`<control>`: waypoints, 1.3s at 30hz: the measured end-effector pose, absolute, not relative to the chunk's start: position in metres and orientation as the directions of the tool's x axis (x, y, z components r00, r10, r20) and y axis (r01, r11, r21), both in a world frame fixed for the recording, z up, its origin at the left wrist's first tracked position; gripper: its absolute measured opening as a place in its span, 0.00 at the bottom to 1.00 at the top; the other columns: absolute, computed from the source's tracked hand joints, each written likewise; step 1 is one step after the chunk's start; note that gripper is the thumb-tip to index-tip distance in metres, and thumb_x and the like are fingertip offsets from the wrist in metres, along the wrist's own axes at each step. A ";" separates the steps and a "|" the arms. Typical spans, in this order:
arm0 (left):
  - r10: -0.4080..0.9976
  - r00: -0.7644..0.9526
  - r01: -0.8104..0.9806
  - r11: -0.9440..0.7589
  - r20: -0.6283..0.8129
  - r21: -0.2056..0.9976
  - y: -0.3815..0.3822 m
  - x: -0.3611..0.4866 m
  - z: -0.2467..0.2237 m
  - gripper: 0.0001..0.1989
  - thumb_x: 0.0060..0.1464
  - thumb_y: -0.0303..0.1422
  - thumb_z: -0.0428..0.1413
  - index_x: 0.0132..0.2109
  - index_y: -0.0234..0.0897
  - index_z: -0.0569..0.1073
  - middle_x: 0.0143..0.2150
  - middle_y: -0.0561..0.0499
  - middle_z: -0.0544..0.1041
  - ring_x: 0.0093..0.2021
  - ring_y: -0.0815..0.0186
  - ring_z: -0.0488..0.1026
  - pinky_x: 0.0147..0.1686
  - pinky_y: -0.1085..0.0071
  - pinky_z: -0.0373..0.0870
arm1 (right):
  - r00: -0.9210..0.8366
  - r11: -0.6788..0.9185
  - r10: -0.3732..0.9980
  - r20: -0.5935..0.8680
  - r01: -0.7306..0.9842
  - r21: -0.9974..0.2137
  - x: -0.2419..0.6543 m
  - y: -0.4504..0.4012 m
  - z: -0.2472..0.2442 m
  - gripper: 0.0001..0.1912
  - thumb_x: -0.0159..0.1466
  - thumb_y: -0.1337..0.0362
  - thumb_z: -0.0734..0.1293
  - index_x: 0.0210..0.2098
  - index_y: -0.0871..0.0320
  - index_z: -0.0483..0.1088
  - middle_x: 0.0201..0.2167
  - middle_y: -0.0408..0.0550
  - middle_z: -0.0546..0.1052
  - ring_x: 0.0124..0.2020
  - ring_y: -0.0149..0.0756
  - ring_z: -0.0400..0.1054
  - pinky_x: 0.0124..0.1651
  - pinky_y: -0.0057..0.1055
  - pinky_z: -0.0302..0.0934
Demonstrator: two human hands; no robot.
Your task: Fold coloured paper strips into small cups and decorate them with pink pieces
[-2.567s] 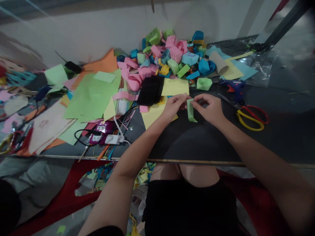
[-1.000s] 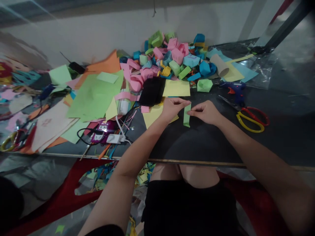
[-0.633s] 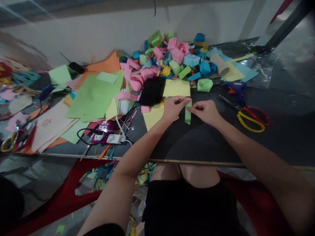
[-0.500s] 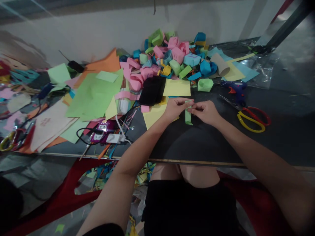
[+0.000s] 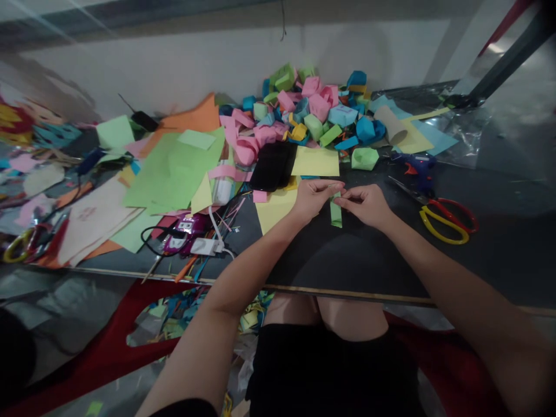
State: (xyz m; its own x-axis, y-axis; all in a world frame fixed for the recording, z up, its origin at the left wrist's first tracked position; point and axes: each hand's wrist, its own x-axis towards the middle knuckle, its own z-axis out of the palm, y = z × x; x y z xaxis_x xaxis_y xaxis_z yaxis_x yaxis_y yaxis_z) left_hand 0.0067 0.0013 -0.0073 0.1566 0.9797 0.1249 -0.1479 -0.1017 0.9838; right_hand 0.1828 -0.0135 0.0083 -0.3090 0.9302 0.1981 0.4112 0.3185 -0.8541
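A narrow green paper strip [image 5: 336,215] hangs down between my hands, its upper end pinched in my fingers. My left hand [image 5: 313,196] is closed on the strip from the left, and its fingers cover the top. From the right, my right hand [image 5: 365,204] pinches the same strip near its upper part. The fingertips of both hands almost meet, so the exact fold at the top is hidden. Just behind lies a yellow paper sheet [image 5: 317,162], and a folded green paper piece [image 5: 365,158] sits beyond my right hand.
Scissors [image 5: 447,220] and a blue glue gun [image 5: 417,168] lie to the right. Folded paper pieces [image 5: 319,107] are heaped against the wall. Black phone [image 5: 270,167], green sheets [image 5: 169,168], a purple power strip [image 5: 185,231] and cables crowd the left. The table's front edge [image 5: 347,294] runs above my lap.
The view has shifted slightly, so the table appears a little lower. Both hands keep hold of the green strip, and its lower end now tilts slightly to the right.
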 end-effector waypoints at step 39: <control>0.947 0.320 -0.115 0.001 0.036 0.993 0.000 0.008 -0.003 0.27 0.48 0.57 0.66 0.30 0.34 0.80 0.24 0.52 0.75 0.25 0.74 0.69 0.27 0.75 0.67 | -0.252 0.263 0.948 0.195 0.272 -0.926 0.190 -0.008 0.010 0.28 0.54 0.37 0.75 0.21 0.56 0.72 0.19 0.45 0.75 0.21 0.31 0.67 0.26 0.31 0.61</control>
State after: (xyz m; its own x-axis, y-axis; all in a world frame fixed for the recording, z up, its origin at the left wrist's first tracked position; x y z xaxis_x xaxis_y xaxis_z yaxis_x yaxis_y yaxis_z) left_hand 0.0085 0.0004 -0.0034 0.3196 0.9469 0.0363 -0.1151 0.0007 0.9934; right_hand 0.1899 -0.0077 0.0097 -0.2519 0.9479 0.1951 0.2723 0.2629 -0.9256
